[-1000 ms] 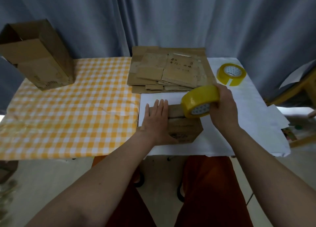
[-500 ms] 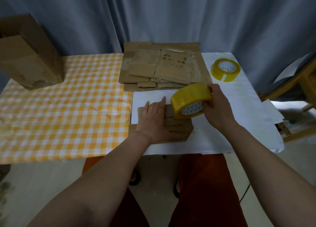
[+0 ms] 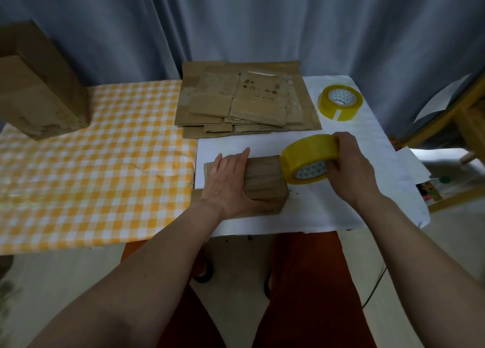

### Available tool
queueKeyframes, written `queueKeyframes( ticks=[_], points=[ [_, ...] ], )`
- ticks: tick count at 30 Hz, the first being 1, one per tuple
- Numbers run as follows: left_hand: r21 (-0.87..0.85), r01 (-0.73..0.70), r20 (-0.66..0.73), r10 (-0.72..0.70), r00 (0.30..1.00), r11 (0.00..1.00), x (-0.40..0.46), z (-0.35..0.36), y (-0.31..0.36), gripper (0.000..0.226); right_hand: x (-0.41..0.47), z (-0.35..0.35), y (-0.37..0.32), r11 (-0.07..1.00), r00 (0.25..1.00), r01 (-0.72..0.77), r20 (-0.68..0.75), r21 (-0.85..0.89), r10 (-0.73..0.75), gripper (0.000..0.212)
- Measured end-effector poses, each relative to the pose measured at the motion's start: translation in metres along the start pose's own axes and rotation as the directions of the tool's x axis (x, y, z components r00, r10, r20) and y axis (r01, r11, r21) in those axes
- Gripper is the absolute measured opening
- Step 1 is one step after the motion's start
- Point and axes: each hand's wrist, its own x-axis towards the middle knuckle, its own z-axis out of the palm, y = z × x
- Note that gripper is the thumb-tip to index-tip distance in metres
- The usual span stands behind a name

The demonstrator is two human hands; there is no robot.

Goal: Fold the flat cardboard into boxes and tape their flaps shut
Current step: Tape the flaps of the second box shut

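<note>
Yellow tape roll (image 3: 309, 159) shifted right, left hand (image 3: 231, 182) pressing box (image 3: 265, 182)

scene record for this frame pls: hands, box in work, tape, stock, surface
left hand: flat on the small box, pressing it down
right hand: grips the tape roll at the box's right end
small box: on the white sheet
tape roll: yellow, held on edge
spare tape roll: lying flat, far right
flat cardboard stack: behind the box
large box: on the checked cloth, far left

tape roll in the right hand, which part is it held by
The right hand grips the tape roll by its rim, fingers over the outer band.
</note>
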Motion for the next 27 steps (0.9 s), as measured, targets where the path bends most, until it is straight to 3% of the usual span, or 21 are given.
queueKeyframes(
  ticks=[9,15,19,23,25,27],
  points=[
    [0.023,-0.012,0.018,0.012,1.0,1.0,0.0,0.002,-0.001,0.131,0.005,-0.002,0.012,0.996,0.999,-0.033,-0.022,-0.083,0.031,0.045],
    [-0.01,-0.022,0.02,0.022,1.0,1.0,0.001,0.003,-0.002,0.129,-0.011,0.029,0.023,0.99,0.984,-0.144,0.101,-0.008,0.144,0.045],
    [0.026,-0.168,0.084,0.165,0.983,0.986,0.014,-0.02,-0.006,0.125,-0.015,0.032,0.026,0.983,0.976,-0.178,0.132,0.05,0.17,0.043],
    [0.257,-0.396,0.25,0.335,0.908,0.881,0.039,-0.051,-0.019,0.106,-0.023,0.031,0.016,0.978,0.95,-0.193,0.264,0.078,0.167,0.04],
    [0.345,-0.397,0.309,0.297,0.904,0.85,0.043,-0.058,-0.03,0.087,-0.029,0.038,0.001,0.968,0.918,-0.201,0.375,0.149,0.133,0.045],
    [0.344,-0.284,0.295,0.184,0.937,0.895,0.032,-0.053,-0.035,0.076,-0.032,0.049,-0.015,0.946,0.89,-0.207,0.45,0.248,0.077,0.047]
  ],
)
